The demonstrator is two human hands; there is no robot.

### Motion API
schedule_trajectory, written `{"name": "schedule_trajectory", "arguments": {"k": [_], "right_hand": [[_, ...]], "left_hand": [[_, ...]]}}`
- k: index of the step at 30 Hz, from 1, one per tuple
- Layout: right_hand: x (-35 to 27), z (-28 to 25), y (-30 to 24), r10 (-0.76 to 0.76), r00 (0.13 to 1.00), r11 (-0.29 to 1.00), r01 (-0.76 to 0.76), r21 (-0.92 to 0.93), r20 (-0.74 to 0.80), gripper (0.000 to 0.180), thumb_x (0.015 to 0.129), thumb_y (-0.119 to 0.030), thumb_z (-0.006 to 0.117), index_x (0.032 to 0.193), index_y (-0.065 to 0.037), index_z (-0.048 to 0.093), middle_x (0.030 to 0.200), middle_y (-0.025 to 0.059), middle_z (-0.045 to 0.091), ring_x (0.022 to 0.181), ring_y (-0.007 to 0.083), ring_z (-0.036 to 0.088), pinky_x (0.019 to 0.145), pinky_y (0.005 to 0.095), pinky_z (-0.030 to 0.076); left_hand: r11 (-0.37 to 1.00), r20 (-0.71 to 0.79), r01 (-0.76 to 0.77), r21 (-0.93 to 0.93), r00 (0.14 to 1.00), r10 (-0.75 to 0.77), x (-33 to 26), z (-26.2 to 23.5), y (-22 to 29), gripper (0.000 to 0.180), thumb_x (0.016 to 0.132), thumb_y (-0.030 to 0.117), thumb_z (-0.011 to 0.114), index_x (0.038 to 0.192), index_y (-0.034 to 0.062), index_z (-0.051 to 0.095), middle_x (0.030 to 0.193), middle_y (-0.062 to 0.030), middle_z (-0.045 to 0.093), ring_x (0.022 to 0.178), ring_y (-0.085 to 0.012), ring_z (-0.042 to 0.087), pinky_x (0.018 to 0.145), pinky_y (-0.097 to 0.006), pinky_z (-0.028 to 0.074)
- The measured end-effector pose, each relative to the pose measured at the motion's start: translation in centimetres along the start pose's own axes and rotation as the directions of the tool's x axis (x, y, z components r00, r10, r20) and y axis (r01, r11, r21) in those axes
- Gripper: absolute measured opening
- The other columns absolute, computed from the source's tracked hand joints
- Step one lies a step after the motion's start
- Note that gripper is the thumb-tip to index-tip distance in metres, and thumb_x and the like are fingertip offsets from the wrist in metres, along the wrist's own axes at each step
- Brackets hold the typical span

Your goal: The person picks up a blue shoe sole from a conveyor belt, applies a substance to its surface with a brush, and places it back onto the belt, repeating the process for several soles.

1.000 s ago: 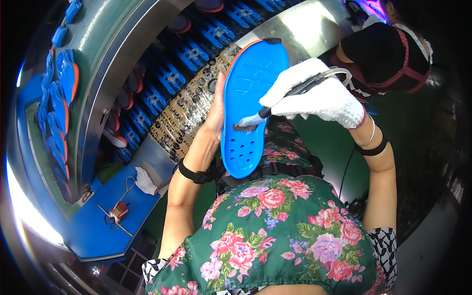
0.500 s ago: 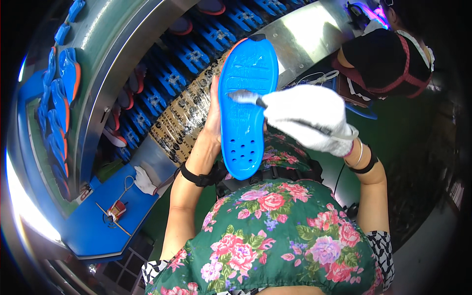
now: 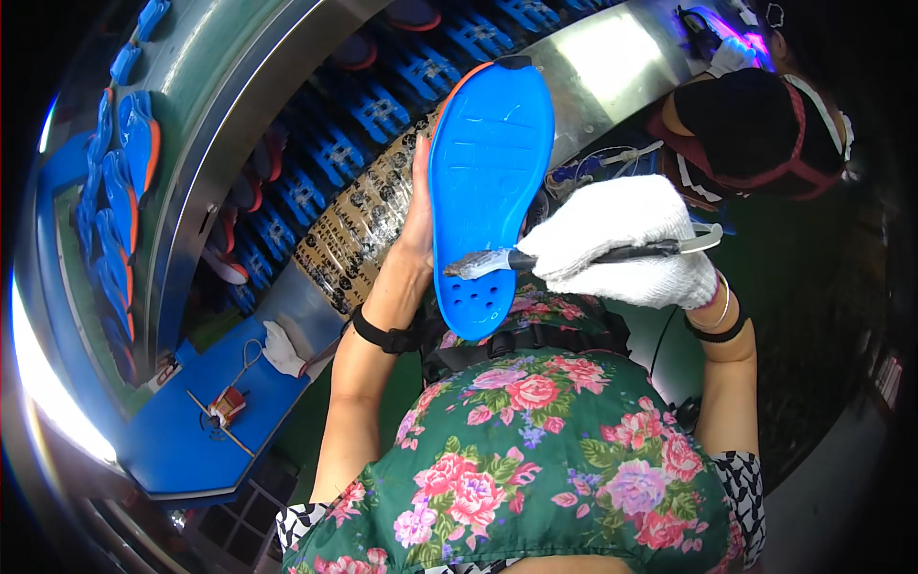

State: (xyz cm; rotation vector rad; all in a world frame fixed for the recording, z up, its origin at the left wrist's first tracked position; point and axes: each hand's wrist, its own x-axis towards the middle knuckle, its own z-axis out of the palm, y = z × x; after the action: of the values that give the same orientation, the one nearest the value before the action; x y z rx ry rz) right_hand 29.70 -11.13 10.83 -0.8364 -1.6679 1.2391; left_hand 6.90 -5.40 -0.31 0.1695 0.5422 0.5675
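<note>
A blue shoe sole [image 3: 488, 143] with an orange edge and a black toe tip is held up in front of me, its heel end toward my body. My bare left hand [image 3: 418, 210] grips it from the left side and behind, so most of its fingers are hidden. In a white knitted glove, my right hand [image 3: 622, 244] is closed round the dark handle of a brush [image 3: 478, 262]. The bristles touch the sole just above the small holes of the heel. Wet, shiny streaks show on the blue surface.
A curved metal-edged conveyor [image 3: 215, 182] carries blue racks [image 3: 382, 113] with several shoes. More blue soles [image 3: 117, 196] stand along the far left. A blue table [image 3: 201, 430] holds a small red-and-white container [image 3: 227, 407] and a white glove [image 3: 282, 349]. Another person [image 3: 755, 129] works at the upper right.
My right hand has drawn the brush from the middle of the sole down toward the heel holes. The sole has turned slightly and risen a little in my left hand.
</note>
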Motion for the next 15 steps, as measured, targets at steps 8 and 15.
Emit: {"name": "schedule_trajectory", "arguments": {"k": [8, 15], "right_hand": [[0.0, 1.4, 1.2, 0.249, 0.957, 0.952, -0.270, 0.141, 0.150, 0.013, 0.081, -0.002, 0.080, 0.094, -0.002, 0.077, 0.094, 0.0099, 0.077, 0.086, 0.0190, 0.074, 0.079, 0.0318, 0.059], [1.6, -1.5, -0.3, -0.015, 0.992, 0.986, -0.006, -0.167, -0.123, 0.015, 0.075, 0.007, 0.079, 0.089, 0.002, 0.076, 0.092, 0.0134, 0.076, 0.088, 0.0235, 0.075, 0.080, 0.0337, 0.060]], "left_hand": [[0.996, -0.207, -0.040, 0.080, 0.977, 0.056, 0.5, 1.3, -0.2, 0.101, 0.093, 0.084, 0.029, 0.156, 0.0054, 0.036, 0.142, -0.0248, 0.055, 0.112, -0.0350, 0.068, 0.086, -0.049, 0.062], [0.990, 0.024, 0.140, 0.022, 0.990, -0.140, -0.1, -0.2, 0.2, 0.110, 0.085, 0.092, 0.027, 0.148, 0.0029, 0.045, 0.121, -0.0274, 0.066, 0.095, -0.0378, 0.072, 0.077, -0.052, 0.063]]}}
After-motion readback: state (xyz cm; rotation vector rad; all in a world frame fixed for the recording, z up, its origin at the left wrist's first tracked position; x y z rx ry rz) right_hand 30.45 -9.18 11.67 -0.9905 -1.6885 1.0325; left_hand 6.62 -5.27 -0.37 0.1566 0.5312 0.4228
